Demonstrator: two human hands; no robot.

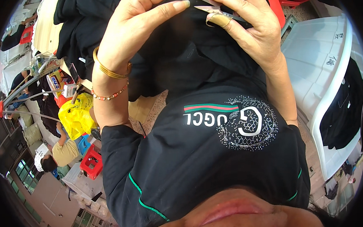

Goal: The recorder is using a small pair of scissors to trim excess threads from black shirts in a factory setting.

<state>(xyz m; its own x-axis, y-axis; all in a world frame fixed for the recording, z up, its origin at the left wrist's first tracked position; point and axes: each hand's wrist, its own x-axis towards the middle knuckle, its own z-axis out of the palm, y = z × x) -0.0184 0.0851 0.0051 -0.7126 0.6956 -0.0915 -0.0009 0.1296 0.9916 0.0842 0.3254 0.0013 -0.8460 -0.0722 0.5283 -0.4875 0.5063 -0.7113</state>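
Observation:
Near the top of the view, my left hand (141, 23) grips the edge of a black garment (184, 68) between its thumb and fingers. Opposite it, my right hand (251, 29) is closed around thread snips (209, 9), whose pointed blades are parted and aimed toward my left thumb, over the black cloth. A tan cover (220, 20) wraps the tip of my right thumb. The upper edge of the picture cuts off some of my fingers and part of the snips.
A pile of black cloth (81, 20) lies at the left by a wooden tabletop (46, 34). At the right stands a white plastic bin (312, 50) with black garments (346, 105). Farther left are a yellow bag (76, 116), a red stool (91, 162) and a seated person (62, 152).

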